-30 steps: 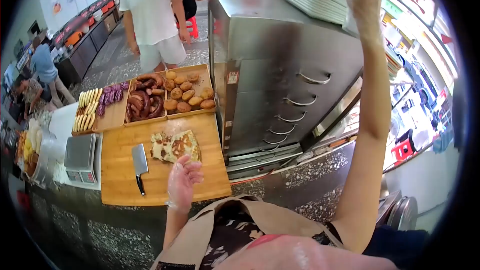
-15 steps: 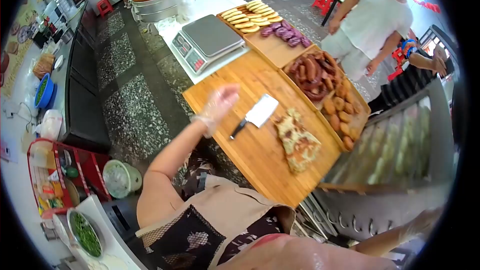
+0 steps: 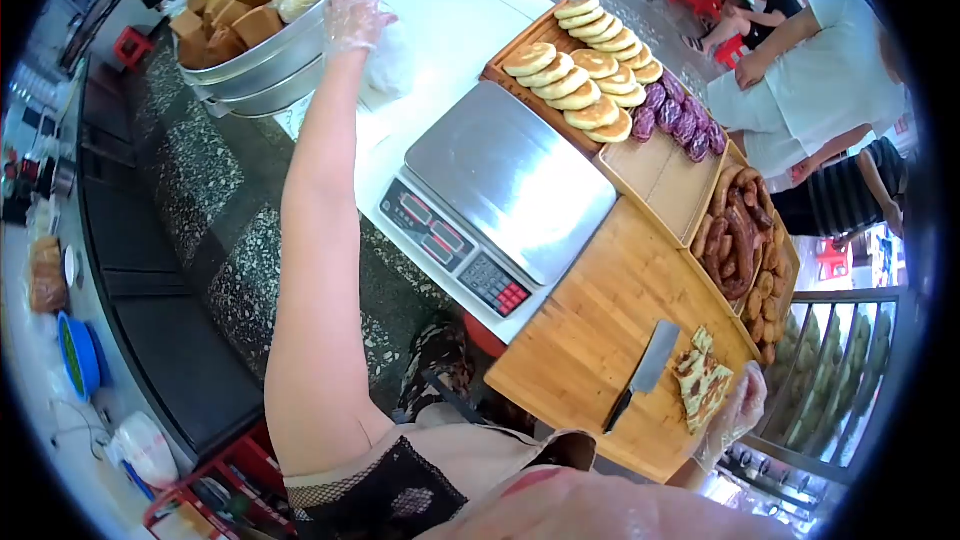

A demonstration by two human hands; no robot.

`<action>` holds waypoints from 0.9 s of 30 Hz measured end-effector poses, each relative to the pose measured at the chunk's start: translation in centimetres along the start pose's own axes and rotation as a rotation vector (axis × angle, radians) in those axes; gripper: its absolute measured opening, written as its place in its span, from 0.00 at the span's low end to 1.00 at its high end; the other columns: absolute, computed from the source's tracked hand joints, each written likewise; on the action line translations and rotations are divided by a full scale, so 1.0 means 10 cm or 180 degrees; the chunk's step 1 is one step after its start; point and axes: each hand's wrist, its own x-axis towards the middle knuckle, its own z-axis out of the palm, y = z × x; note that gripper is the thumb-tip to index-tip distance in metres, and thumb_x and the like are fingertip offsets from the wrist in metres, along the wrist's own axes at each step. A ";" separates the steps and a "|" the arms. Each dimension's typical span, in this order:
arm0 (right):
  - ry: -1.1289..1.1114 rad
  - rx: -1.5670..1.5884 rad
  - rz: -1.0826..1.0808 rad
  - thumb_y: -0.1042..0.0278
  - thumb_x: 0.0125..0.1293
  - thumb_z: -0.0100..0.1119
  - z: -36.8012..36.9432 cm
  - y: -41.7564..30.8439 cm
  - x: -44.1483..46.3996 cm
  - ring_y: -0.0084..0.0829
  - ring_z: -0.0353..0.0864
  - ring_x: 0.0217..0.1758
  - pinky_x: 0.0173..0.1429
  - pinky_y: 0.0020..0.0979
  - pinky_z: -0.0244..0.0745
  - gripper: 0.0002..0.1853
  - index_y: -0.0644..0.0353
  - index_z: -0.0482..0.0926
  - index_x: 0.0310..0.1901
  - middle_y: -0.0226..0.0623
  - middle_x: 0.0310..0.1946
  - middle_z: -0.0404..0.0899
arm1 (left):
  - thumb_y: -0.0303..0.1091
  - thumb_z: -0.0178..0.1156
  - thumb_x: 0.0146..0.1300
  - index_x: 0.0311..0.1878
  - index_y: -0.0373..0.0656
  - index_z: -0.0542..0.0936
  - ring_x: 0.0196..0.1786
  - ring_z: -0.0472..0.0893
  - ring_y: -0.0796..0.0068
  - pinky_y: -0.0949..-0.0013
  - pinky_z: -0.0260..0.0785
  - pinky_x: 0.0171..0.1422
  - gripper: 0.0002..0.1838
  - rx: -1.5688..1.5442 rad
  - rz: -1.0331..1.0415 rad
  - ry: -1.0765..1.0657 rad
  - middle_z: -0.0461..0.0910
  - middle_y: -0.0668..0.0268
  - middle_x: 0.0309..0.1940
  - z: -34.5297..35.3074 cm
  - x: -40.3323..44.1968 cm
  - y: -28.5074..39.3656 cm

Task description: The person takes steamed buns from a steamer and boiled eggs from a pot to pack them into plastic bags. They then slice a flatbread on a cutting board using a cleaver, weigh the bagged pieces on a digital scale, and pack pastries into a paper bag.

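My left hand (image 3: 358, 18), in a clear plastic glove, is stretched far forward with its fingers apart. It is at the rim of a round metal steamer (image 3: 262, 80), just above a bunch of clear plastic bags (image 3: 392, 62). Whether the fingertips touch the bags is hard to make out. My right hand (image 3: 738, 408), gloved too, is beside a piece of browned flatbread (image 3: 702, 380) at the right edge of the wooden board (image 3: 570, 360). Its fingers look loosely extended, with nothing visible in them. A cleaver (image 3: 650, 365) lies on the board left of the flatbread.
A digital scale (image 3: 510, 180) stands on the white table (image 3: 455, 0). Trays along the far side hold round flat cakes (image 3: 590, 70), purple wrapped pieces (image 3: 680, 118) and sausages (image 3: 735, 235). A person in white (image 3: 815, 70) stands beyond them. A rack (image 3: 830, 370) is at the right.
My left hand has moved from above the board, past the scale, to the steamer and bags. My right hand has come in beside the flatbread. The view has shifted forward and left.
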 end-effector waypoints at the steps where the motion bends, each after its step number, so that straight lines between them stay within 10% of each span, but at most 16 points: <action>1: -0.0142 -0.0006 0.0177 0.74 0.68 0.53 0.09 -0.18 0.00 0.27 0.75 0.47 0.54 0.27 0.70 0.09 0.68 0.76 0.46 0.40 0.46 0.78 | 0.45 0.68 0.50 0.43 0.50 0.85 0.52 0.77 0.56 0.56 0.71 0.55 0.16 0.0232 -0.0064 -0.0716 0.77 0.56 0.49 0.02 0.10 0.01; 7: -0.0526 0.0295 0.1435 0.67 0.68 0.57 0.70 -0.85 -0.02 0.16 0.70 0.32 0.35 0.19 0.64 0.09 0.64 0.81 0.40 0.30 0.34 0.78 | 0.50 0.53 0.63 0.41 0.55 0.85 0.52 0.79 0.54 0.53 0.70 0.57 0.16 -0.0678 -0.1037 -0.1736 0.81 0.56 0.49 0.29 0.25 -0.23; 13: -0.1008 0.0660 0.1164 0.73 0.65 0.58 1.19 -1.22 -0.14 0.19 0.72 0.31 0.37 0.22 0.69 0.04 0.64 0.80 0.36 0.30 0.32 0.77 | 0.49 0.46 0.66 0.43 0.47 0.84 0.49 0.81 0.51 0.53 0.72 0.55 0.21 -0.0744 -0.1043 -0.2595 0.81 0.52 0.46 0.72 0.37 -0.75; 16: -0.1233 0.0972 0.0921 0.75 0.64 0.57 1.35 -1.32 -0.21 0.21 0.73 0.31 0.38 0.23 0.71 0.03 0.64 0.80 0.37 0.32 0.32 0.77 | 0.48 0.49 0.65 0.44 0.45 0.83 0.46 0.81 0.51 0.53 0.71 0.53 0.20 -0.1510 -0.2081 -0.2567 0.82 0.51 0.41 0.80 0.33 -0.85; 18: -0.1354 0.1062 0.1099 0.76 0.64 0.57 1.47 -1.25 -0.28 0.21 0.73 0.31 0.37 0.23 0.71 0.04 0.64 0.80 0.37 0.32 0.31 0.77 | 0.50 0.51 0.63 0.44 0.45 0.83 0.48 0.81 0.49 0.55 0.71 0.54 0.21 -0.1276 -0.1190 -0.0667 0.82 0.49 0.43 0.56 0.27 -0.67; 21: -0.1804 0.1056 0.0965 0.76 0.64 0.57 1.75 -1.38 -0.36 0.20 0.73 0.30 0.35 0.23 0.69 0.03 0.65 0.80 0.36 0.31 0.28 0.77 | 0.54 0.52 0.62 0.48 0.42 0.81 0.51 0.80 0.49 0.56 0.71 0.56 0.25 -0.0363 -0.0921 -0.2435 0.80 0.51 0.50 -0.32 0.64 -0.38; 24: -0.1962 0.1462 0.1017 0.75 0.64 0.57 2.06 -1.50 -0.49 0.20 0.73 0.30 0.35 0.23 0.69 0.04 0.65 0.80 0.35 0.31 0.26 0.76 | 0.59 0.56 0.58 0.50 0.40 0.80 0.54 0.79 0.52 0.56 0.71 0.57 0.31 -0.0741 -0.1960 -0.1387 0.79 0.51 0.53 -0.37 0.74 -0.83; 27: -0.2144 0.1444 0.0815 0.71 0.65 0.58 2.26 -1.54 -0.54 0.22 0.73 0.29 0.35 0.26 0.69 0.07 0.66 0.80 0.35 0.32 0.24 0.76 | 0.53 0.58 0.61 0.48 0.40 0.80 0.47 0.81 0.55 0.58 0.71 0.52 0.24 0.1199 -0.1061 -0.1679 0.81 0.54 0.47 -0.73 0.80 -0.68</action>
